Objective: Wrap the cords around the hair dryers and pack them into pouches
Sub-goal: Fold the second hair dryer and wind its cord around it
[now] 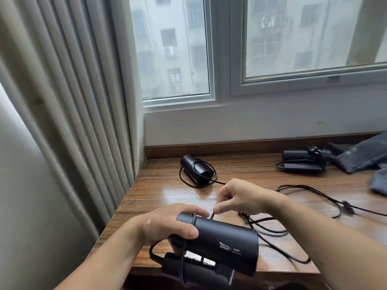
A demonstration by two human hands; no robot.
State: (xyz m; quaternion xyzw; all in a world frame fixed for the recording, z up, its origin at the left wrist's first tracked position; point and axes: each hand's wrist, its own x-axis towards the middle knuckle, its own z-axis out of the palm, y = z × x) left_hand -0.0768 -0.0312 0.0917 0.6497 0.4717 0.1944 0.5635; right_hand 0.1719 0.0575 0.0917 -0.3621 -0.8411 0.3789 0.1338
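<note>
Left hand (167, 225) grips hair dryer (222, 241); right hand (240, 197) pinches cord (212, 216).

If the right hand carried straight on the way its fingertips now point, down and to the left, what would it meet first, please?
Most likely the held hair dryer: the right hand, pinching the cord, points at the barrel's top just below, beside the left hand. Depth is hard to judge.

A wooden desk (167, 191) below a white-framed window (222, 59) — pleated beige curtain (69, 101) hanging at left.

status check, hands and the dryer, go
Left hand grips held hair dryer; right hand pinches its cord, one loop on. Two other dryers, pouches wait behind. Nothing in the way.
</note>
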